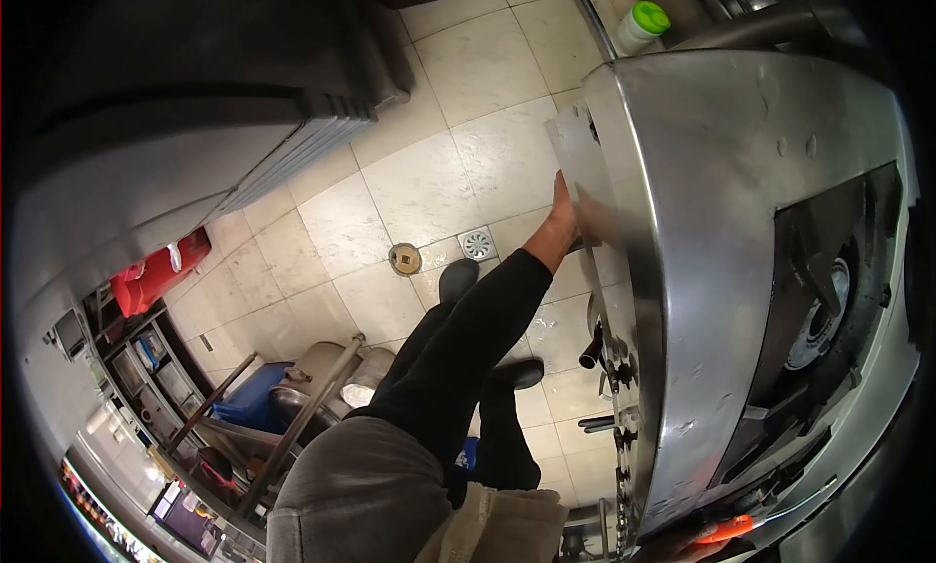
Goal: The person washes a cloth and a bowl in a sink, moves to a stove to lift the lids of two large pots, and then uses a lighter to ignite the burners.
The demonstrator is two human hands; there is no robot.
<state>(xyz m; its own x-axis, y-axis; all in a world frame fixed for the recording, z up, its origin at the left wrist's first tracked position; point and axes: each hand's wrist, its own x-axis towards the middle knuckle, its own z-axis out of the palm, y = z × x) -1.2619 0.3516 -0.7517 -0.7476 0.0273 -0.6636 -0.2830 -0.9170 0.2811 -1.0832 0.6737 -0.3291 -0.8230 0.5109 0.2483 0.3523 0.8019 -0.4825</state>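
Pale tiled floor (pixel 409 188) here, light glinting off it, with a square drain (pixel 477 243) right beside a round brass-coloured cover (pixel 405 260); over left, something red (pixel 161 275), and lower down, a metal rack (pixel 304 422) near a blue container (pixel 250 397).

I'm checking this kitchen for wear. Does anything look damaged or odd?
The metal stove top has small dents beside the burner opening, breaking its smooth surface. The round floor fitting looks brownish, unlike the paler square drain cover beside it.

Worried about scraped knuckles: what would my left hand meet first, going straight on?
Your left hand would likely meet the metal panel at the stove's front; it may already touch, depth being unclear.
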